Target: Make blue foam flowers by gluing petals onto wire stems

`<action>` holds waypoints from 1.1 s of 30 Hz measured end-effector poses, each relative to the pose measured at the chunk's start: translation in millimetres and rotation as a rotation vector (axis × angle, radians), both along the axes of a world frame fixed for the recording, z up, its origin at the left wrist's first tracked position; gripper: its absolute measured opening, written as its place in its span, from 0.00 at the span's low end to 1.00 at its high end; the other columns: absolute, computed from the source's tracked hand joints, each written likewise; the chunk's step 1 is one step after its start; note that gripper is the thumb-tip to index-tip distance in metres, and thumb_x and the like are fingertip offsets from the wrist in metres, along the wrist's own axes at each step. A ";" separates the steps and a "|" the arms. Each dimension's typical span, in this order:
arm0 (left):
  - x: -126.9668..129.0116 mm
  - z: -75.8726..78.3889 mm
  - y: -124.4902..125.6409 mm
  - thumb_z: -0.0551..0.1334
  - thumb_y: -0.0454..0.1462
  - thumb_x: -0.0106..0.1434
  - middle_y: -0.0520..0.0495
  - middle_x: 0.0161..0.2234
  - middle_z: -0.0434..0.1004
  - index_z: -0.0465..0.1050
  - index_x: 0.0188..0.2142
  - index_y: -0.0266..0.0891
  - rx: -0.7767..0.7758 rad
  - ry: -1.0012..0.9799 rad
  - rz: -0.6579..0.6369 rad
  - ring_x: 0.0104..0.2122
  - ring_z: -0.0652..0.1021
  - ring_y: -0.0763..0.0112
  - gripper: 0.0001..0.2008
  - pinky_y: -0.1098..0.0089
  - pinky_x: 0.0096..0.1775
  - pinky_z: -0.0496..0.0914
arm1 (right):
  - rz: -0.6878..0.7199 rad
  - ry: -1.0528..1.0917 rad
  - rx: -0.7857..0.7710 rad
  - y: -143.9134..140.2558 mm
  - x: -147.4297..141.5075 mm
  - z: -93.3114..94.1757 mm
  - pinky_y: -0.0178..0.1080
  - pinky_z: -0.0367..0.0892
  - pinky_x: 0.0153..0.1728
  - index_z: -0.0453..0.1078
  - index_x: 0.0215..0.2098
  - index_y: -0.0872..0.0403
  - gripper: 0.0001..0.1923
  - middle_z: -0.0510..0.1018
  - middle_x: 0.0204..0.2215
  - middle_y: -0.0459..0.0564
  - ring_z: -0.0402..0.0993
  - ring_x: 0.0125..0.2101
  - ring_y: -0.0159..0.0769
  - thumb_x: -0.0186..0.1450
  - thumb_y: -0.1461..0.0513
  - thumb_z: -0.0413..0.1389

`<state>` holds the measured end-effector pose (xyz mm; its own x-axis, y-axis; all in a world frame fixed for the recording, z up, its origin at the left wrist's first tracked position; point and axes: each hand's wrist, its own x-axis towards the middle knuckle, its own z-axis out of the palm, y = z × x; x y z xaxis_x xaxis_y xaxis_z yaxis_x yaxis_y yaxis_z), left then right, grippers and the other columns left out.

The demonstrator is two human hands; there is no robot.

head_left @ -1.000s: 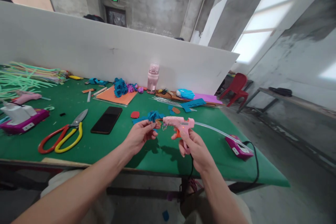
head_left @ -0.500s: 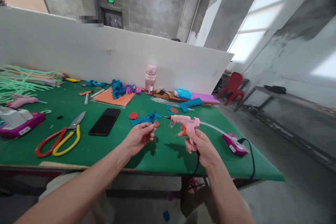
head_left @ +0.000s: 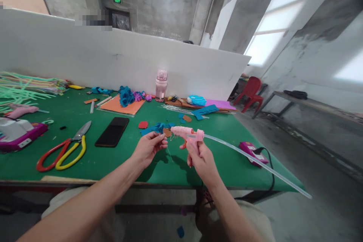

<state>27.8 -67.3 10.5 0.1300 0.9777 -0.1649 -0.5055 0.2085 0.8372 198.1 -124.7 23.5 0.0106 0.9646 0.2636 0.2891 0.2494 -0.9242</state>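
Observation:
My left hand (head_left: pixel 150 148) is pinched around a thin wire (head_left: pixel 169 154) that hangs below the fingers. A crumpled blue felt piece (head_left: pixel 159 127) shows just above the fingertips, overlapping other blue scraps on the table, so its edges are hard to separate. My right hand (head_left: pixel 200 159) is wrapped around the handle of a pink glue gun (head_left: pixel 183 132), with a finger at its orange trigger. The gun points left, its nozzle close by the left fingertips and the blue felt. A long clear glue stick (head_left: pixel 255 160) sticks out of its back.
The green table (head_left: pixel 113 164) holds red-and-yellow scissors (head_left: pixel 68 147), a black phone (head_left: pixel 112 132), a red felt piece (head_left: pixel 143 124), blue felt flowers (head_left: pixel 126 96) and a pink bottle (head_left: pixel 161 87). A purple power strip (head_left: pixel 252 153) with a black cord lies right. A white board (head_left: pixel 119 53) stands behind.
My right hand has brought the glue gun left, its nozzle now near my left fingertips. More of the glue stick shows, reaching toward the lower right. My left hand stays nearly in place.

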 end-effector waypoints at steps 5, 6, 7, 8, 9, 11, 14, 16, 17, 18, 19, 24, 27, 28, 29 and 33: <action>-0.4 -0.3 -0.1 0.62 0.28 0.54 0.48 0.21 0.74 0.68 0.24 0.30 -0.001 0.000 0.001 0.20 0.74 0.78 0.04 0.77 0.25 0.72 | -0.010 -0.124 0.041 -3.6 -6.0 4.2 0.29 0.60 0.18 0.66 0.37 0.57 0.15 0.66 0.15 0.41 0.62 0.13 0.26 0.65 0.54 0.46; -0.1 -0.2 -0.1 0.62 0.28 0.54 0.48 0.21 0.73 0.68 0.24 0.30 0.002 -0.001 -0.001 0.20 0.74 0.78 0.05 0.77 0.24 0.72 | -0.010 -0.140 0.046 -3.8 -6.8 4.1 0.30 0.60 0.18 0.66 0.36 0.57 0.15 0.65 0.14 0.41 0.62 0.13 0.27 0.65 0.54 0.46; 0.2 -0.2 -0.1 0.62 0.28 0.54 0.48 0.20 0.73 0.68 0.23 0.30 0.006 -0.001 -0.004 0.20 0.74 0.78 0.05 0.77 0.24 0.72 | -0.012 -0.156 0.052 -3.9 -7.4 3.7 0.30 0.60 0.18 0.66 0.36 0.57 0.15 0.65 0.14 0.41 0.62 0.14 0.27 0.65 0.54 0.46; 0.5 -0.1 -0.1 0.61 0.28 0.54 0.48 0.20 0.73 0.68 0.23 0.30 0.008 -0.002 -0.006 0.20 0.74 0.78 0.05 0.77 0.24 0.72 | -0.015 -0.173 0.059 -3.8 -7.7 3.2 0.30 0.60 0.18 0.66 0.37 0.57 0.15 0.66 0.14 0.42 0.62 0.14 0.28 0.65 0.54 0.46; 0.7 0.0 -0.2 0.61 0.27 0.54 0.48 0.20 0.73 0.68 0.23 0.30 0.011 -0.002 -0.009 0.20 0.74 0.78 0.05 0.77 0.24 0.72 | -0.021 -0.192 0.069 -3.6 -7.8 2.7 0.31 0.60 0.19 0.66 0.37 0.57 0.15 0.66 0.14 0.42 0.63 0.14 0.28 0.65 0.54 0.46; 0.9 0.1 -0.3 0.61 0.27 0.54 0.48 0.20 0.73 0.68 0.23 0.30 0.014 -0.001 -0.010 0.20 0.74 0.78 0.05 0.77 0.24 0.72 | -0.033 -0.237 0.090 -2.9 -7.3 1.9 0.31 0.61 0.20 0.67 0.38 0.57 0.16 0.66 0.14 0.43 0.64 0.15 0.30 0.65 0.54 0.45; 0.6 0.1 0.0 0.61 0.27 0.54 0.48 0.20 0.73 0.68 0.23 0.31 0.017 0.001 -0.008 0.20 0.74 0.78 0.05 0.77 0.24 0.72 | -0.047 -0.287 0.109 -1.5 -5.7 1.9 0.33 0.61 0.22 0.67 0.39 0.57 0.16 0.67 0.14 0.43 0.65 0.16 0.32 0.65 0.54 0.45; 0.1 0.1 0.1 0.61 0.28 0.54 0.48 0.21 0.73 0.68 0.24 0.31 0.014 0.002 -0.006 0.20 0.74 0.78 0.04 0.77 0.24 0.72 | -0.054 -0.301 0.109 -0.9 -4.6 2.6 0.33 0.61 0.23 0.68 0.39 0.57 0.17 0.67 0.14 0.43 0.65 0.16 0.32 0.65 0.54 0.45; -0.1 0.2 0.0 0.62 0.28 0.54 0.48 0.21 0.74 0.68 0.24 0.31 0.012 0.003 -0.005 0.20 0.74 0.78 0.04 0.77 0.24 0.72 | -0.058 -0.306 0.110 -0.8 -4.2 3.1 0.33 0.61 0.23 0.68 0.39 0.58 0.17 0.67 0.14 0.43 0.65 0.16 0.32 0.65 0.54 0.45; -0.2 0.3 -0.2 0.62 0.28 0.53 0.48 0.21 0.74 0.68 0.24 0.31 0.009 0.004 -0.003 0.20 0.74 0.78 0.04 0.76 0.24 0.72 | -0.061 -0.308 0.110 -0.9 -4.0 3.5 0.33 0.62 0.23 0.68 0.39 0.58 0.17 0.67 0.14 0.43 0.65 0.16 0.32 0.65 0.54 0.45; -0.2 0.4 -0.5 0.63 0.28 0.53 0.48 0.21 0.74 0.68 0.24 0.31 0.007 0.005 -0.004 0.20 0.74 0.78 0.05 0.77 0.24 0.72 | -0.062 -0.307 0.111 -1.2 -3.8 4.0 0.33 0.62 0.23 0.68 0.39 0.57 0.17 0.67 0.14 0.43 0.65 0.15 0.32 0.65 0.54 0.45; 0.2 0.9 -1.6 0.64 0.29 0.52 0.49 0.20 0.73 0.67 0.23 0.31 0.009 0.010 -0.012 0.19 0.74 0.77 0.06 0.77 0.24 0.72 | -0.053 -0.292 0.100 -2.9 -3.8 4.9 0.34 0.62 0.23 0.68 0.39 0.56 0.16 0.69 0.15 0.44 0.65 0.16 0.33 0.65 0.54 0.45; 0.2 1.1 -1.4 0.65 0.29 0.51 0.48 0.20 0.73 0.68 0.23 0.31 0.008 0.010 -0.010 0.20 0.74 0.77 0.06 0.76 0.25 0.72 | -0.046 -0.268 0.091 -2.7 -3.3 4.0 0.35 0.61 0.22 0.68 0.40 0.55 0.16 0.69 0.15 0.45 0.67 0.16 0.35 0.64 0.53 0.46; 0.1 1.1 -1.3 0.65 0.29 0.51 0.48 0.21 0.74 0.68 0.23 0.31 0.008 0.011 -0.009 0.20 0.74 0.77 0.06 0.76 0.25 0.72 | -0.045 -0.257 0.092 -2.6 -3.2 3.7 0.35 0.61 0.22 0.69 0.40 0.55 0.16 0.69 0.15 0.45 0.67 0.17 0.35 0.64 0.53 0.46; 0.1 1.2 -1.2 0.65 0.29 0.51 0.48 0.21 0.74 0.68 0.23 0.31 0.007 0.013 -0.008 0.20 0.74 0.77 0.06 0.76 0.25 0.72 | -0.049 -0.249 0.094 -2.6 -3.1 3.5 0.35 0.61 0.22 0.69 0.39 0.54 0.16 0.70 0.16 0.46 0.68 0.18 0.36 0.64 0.53 0.47; 0.1 1.4 -1.8 0.65 0.29 0.51 0.48 0.21 0.73 0.68 0.24 0.31 0.005 0.018 -0.010 0.20 0.74 0.77 0.06 0.76 0.24 0.72 | -0.082 -0.266 0.094 -3.4 -3.3 4.3 0.35 0.61 0.22 0.69 0.40 0.55 0.16 0.71 0.16 0.47 0.69 0.19 0.37 0.64 0.53 0.46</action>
<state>27.9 -69.1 11.9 0.1368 0.9771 -0.1627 -0.4882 0.2094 0.8472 194.8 -128.1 27.8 0.0061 0.9345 0.3560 0.5411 0.2963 -0.7870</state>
